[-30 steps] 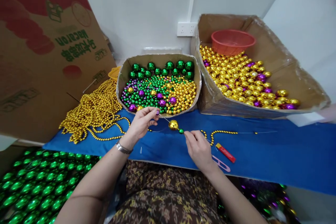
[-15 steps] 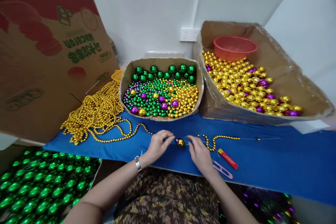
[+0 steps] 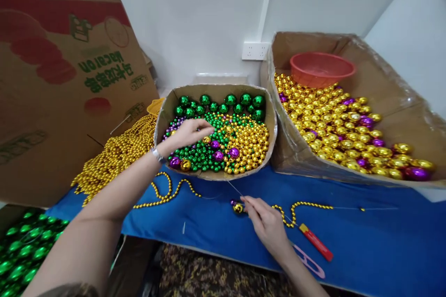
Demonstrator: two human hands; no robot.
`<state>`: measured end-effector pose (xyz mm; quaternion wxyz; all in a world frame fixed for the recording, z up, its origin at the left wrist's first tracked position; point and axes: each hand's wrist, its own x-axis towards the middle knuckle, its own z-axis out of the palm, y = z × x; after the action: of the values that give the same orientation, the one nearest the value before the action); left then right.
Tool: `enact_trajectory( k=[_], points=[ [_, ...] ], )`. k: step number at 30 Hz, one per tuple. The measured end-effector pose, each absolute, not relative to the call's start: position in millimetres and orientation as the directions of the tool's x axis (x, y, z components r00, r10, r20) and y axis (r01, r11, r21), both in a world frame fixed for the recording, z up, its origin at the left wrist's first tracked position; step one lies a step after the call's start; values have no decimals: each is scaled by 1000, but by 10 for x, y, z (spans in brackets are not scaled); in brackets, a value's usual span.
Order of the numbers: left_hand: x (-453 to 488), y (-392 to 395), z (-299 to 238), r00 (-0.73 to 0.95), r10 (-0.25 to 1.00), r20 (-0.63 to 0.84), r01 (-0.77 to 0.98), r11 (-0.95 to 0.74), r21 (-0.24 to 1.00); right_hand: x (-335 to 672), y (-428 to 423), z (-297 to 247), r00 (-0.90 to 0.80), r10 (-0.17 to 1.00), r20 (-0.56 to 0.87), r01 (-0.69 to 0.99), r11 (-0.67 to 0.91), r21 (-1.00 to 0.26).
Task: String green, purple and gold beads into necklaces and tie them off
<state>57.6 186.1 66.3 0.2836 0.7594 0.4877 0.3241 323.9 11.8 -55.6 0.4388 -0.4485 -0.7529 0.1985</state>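
The bead cluster point(image 3: 238, 207) is shiny almost like a mirror: it shows one gold ball, and a smaller purple bead touches it at the upper left. The cluster lies on the blue cloth of the table point(image 3: 383, 241), a little below the centre of the frame. It is just beside the fingertips of the right hand point(image 3: 266, 222), at their left. This hand has the thumb and finger pinched on a thin pale thread point(image 3: 234, 188), which runs slantwise up toward the middle box point(image 3: 216, 90). The left hand point(image 3: 190, 132) is well apart from the other one, over the left part of this box; its fingers are bent and close together, but I cannot tell if they hold a bead.

Inside the middle box, large green balls point(image 3: 230, 100) line the back. Before them are small beads, purple at the left, green in the middle and gold at the right, with some bigger purple and gold balls on top. In the upper right of the frame, a larger box point(image 3: 285, 158) contains many gold balls point(image 3: 327, 120) with a few purple ones between, and a red basin point(image 3: 322, 74) stands on them at the back. At the left of the frame, a heap of gold bead chains point(image 3: 118, 148) lies near a tall printed carton point(image 3: 35, 102). In the lower left corner I see rows of green balls point(image 3: 31, 241).
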Motion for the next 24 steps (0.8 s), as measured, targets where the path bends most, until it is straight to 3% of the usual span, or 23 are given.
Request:
enact_trajectory(
  k=[1, 4, 14, 16, 18, 20, 24],
  points=[
    [480, 2128, 631, 147, 962, 230, 605, -272, 748, 3242, 109, -576, -205, 860, 468, 501, 503, -705],
    [260, 2735, 527, 3, 968, 252, 618, -200, 760, 3210, 97, -626, -183, 881, 436, 483, 467, -741],
    [175, 3107, 378, -111, 981, 157, 570, -66, 819, 3119, 182, -649, -195, 877, 439, 472, 477, -741],
    [230, 2939, 442, -79, 991, 105, 427, -62, 902, 3114, 174, -629, -181, 875, 448, 486, 476, -733],
    [295, 2652, 513, 39, 998, 51, 125, -55, 991, 3110, 165, -595, -170, 877, 449, 498, 470, -729],
    [363, 2286, 563, 174, 984, 25, -117, -5, 993, 3107, 162, -548, -176, 875, 451, 506, 473, -721],
    [497, 1590, 542, 279, 959, -39, -320, 131, 938, 3098, 168, -444, -190, 861, 473, 526, 496, -691]
  ],
)
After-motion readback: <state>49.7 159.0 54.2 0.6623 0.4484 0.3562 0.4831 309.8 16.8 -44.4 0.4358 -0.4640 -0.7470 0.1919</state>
